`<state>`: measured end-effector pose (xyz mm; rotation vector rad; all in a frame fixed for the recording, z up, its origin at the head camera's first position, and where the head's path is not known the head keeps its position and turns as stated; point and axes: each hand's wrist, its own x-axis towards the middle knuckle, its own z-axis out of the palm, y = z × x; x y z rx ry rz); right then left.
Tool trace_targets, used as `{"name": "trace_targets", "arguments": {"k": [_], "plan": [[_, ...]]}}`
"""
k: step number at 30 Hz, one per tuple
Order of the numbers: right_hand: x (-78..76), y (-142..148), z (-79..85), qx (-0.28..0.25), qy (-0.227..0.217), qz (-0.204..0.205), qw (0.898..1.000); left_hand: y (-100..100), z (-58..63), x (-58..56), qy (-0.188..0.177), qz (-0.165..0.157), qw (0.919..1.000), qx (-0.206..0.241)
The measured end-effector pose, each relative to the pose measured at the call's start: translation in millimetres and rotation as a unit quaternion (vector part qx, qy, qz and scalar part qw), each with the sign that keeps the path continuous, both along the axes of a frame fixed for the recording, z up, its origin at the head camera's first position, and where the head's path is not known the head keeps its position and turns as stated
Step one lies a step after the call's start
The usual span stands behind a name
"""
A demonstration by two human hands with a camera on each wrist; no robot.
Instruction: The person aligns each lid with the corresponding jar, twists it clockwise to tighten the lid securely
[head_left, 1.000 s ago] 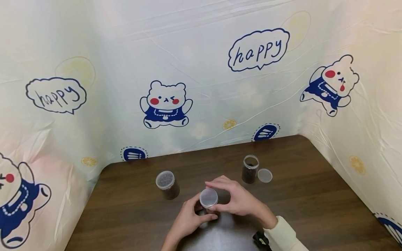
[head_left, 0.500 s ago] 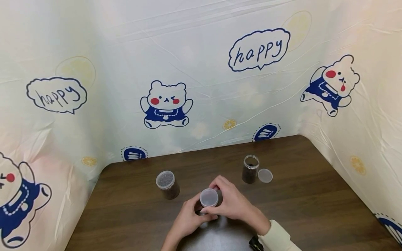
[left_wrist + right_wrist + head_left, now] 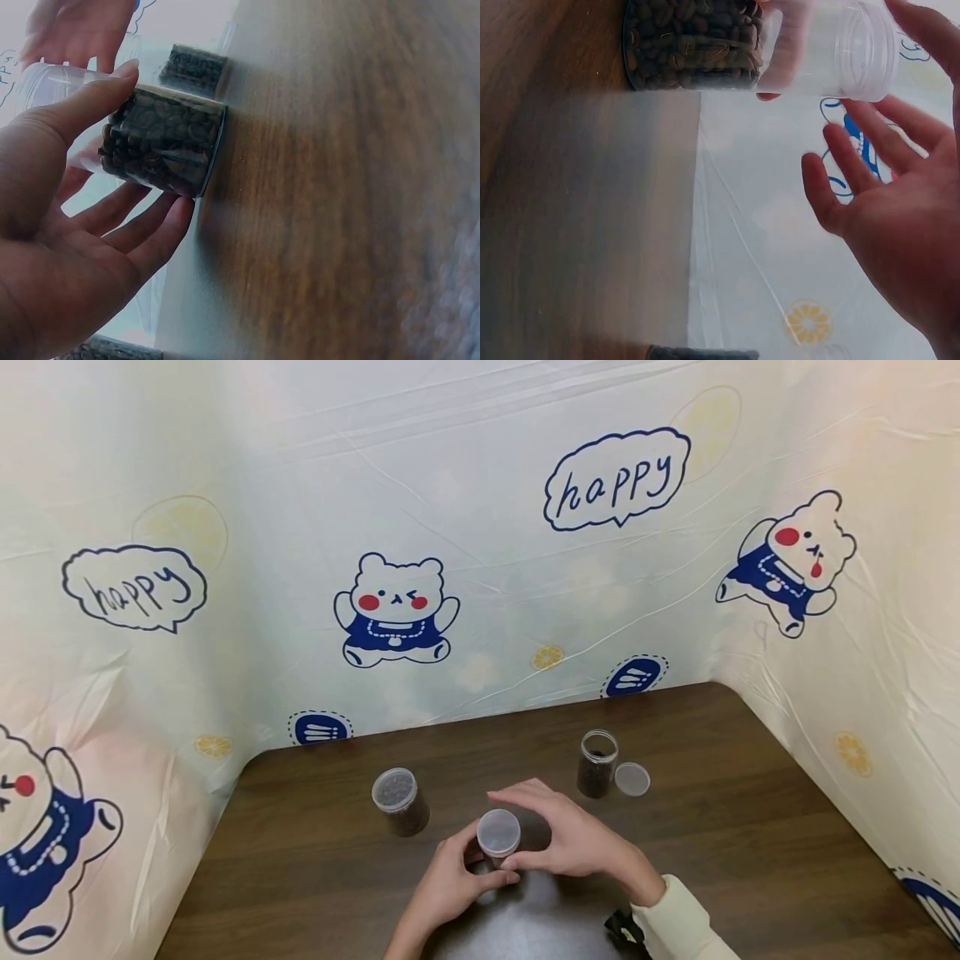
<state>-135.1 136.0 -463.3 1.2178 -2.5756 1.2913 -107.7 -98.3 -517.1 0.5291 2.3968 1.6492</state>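
A clear plastic jar (image 3: 161, 139) of coffee beans, filled to roughly half its height, stands upright on the table. Its translucent lid (image 3: 498, 832) sits on top. My left hand (image 3: 453, 878) grips the jar's body, thumb on one side and fingers on the other. Around the lid, my right hand (image 3: 573, 833) is spread, its thumb close to the near edge and its fingers apart from the far side. In the right wrist view, the fingertips of the right hand (image 3: 900, 172) are near the lid's rim; whether any touches it, I cannot tell.
To the left stands a lidded jar (image 3: 401, 802) of dark beans. Further back on the right is a jar without its lid (image 3: 597, 764), and a loose lid (image 3: 632, 779) lies beside it. A printed curtain (image 3: 480, 527) borders the brown table (image 3: 300, 877).
Half a second ago my right fingers closed around the lid; now they have spread and the hand has drawn back to the right. My left hand and the jar stay in place.
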Motion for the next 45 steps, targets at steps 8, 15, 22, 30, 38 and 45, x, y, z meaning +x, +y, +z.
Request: {"name": "trace_targets", "arguments": {"k": [8, 15, 22, 30, 38, 45], "plan": [[0.0, -8.1, -5.5, -0.029, 0.006, -0.004, 1.0, -1.4, -0.6, 0.5, -0.007, -0.001, 1.0, -0.001], [5.8, -22.8, -13.2, -0.031, 0.007, -0.074, 0.997, -2.7, -1.6, 1.1, 0.0, 0.003, 0.9998, -0.019], [7.0, -20.0, -11.3, 0.015, 0.017, -0.092, 0.996, -2.2, -2.1, 0.5, 0.009, 0.0, 0.9999, -0.009], [1.1, -1.1, 1.2, 0.004, -0.007, -0.006, 1.0, -1.1, -0.2, 0.6, -0.005, -0.004, 1.0, 0.005], [-1.1, -5.2, -1.5, -0.017, 0.005, 0.011, 1.0, -1.2, 0.6, 0.6, -0.007, -0.003, 1.0, 0.004], [2.6, -18.1, -9.0, -0.026, 0.003, -0.033, 0.999, -1.8, -0.4, 0.5, -0.003, -0.002, 1.0, -0.002]]}}
